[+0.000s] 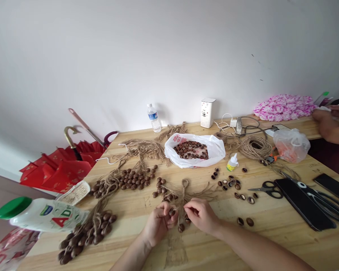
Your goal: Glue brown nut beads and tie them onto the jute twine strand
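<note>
My left hand (157,223) is closed on a round brown nut shell (172,212), held between thumb and fingers. Beside it, my right hand (202,215) is pinched at a bundle of twine (184,194); what sits between its fingertips is hidden. The bundle has a knotted loop at its top, and loose strands fan out to both sides. A brown shell (181,228) lies at the lower end of a strand between my hands. More shells (161,188) rest just left of the bundle, and loose half shells (230,183) are scattered to its right.
A white plastic bag (183,162) of shells stands behind my hands, near a small glue bottle (232,162). Scissors (268,189) and a black phone (302,205) lie right. Shell-and-twine clusters (87,235) and a white bottle (49,213) are left. Another person's arm (332,126) shows far right.
</note>
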`<move>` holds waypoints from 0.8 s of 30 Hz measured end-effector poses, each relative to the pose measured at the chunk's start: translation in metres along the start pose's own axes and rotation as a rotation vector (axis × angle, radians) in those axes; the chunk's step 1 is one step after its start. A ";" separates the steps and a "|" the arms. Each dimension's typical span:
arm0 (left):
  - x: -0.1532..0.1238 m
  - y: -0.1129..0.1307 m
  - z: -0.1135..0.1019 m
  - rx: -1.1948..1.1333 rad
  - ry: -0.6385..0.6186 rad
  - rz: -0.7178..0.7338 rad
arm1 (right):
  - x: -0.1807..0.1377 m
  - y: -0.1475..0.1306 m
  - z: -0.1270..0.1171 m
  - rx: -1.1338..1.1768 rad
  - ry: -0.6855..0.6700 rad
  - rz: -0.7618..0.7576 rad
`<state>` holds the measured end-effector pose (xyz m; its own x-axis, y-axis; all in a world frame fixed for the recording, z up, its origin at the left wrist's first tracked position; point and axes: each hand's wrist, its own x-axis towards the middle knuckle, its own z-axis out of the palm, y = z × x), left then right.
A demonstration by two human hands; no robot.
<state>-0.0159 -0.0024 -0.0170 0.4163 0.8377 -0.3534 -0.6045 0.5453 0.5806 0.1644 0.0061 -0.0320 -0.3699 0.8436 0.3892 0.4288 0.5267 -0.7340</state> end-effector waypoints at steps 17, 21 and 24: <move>-0.001 0.001 0.002 0.008 0.009 -0.014 | 0.000 0.000 0.000 0.002 0.009 -0.010; -0.001 0.001 0.000 0.012 0.005 -0.009 | 0.000 0.000 0.000 0.000 0.001 -0.009; 0.000 0.000 -0.001 0.001 0.002 -0.007 | 0.000 0.000 0.000 0.001 0.003 -0.008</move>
<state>-0.0164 -0.0025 -0.0175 0.4189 0.8340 -0.3593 -0.6013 0.5512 0.5785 0.1647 0.0058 -0.0317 -0.3705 0.8399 0.3967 0.4252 0.5330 -0.7315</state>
